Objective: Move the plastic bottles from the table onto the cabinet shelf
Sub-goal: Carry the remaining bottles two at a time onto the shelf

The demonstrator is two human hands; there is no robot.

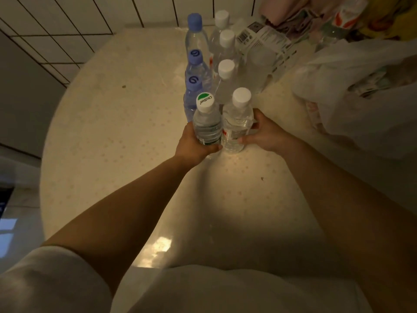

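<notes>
table [112,141]: cream, speckled | caps [194,22]: blue, white | wall tiles [67,21]: white

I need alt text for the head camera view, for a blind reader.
Left hand grips a green-capped water bottle and right hand a white-capped bottle, both upright on a round table; more bottles stand behind.

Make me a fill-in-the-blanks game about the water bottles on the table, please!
1. The left hand grips the bottle whose cap is white and ____.
2. The right hand grips a bottle with a ____ cap.
3. Behind them, three bottles in a row have ____ caps.
4. The table top is ____ in shape.

Missing words: green; white; blue; round
</notes>
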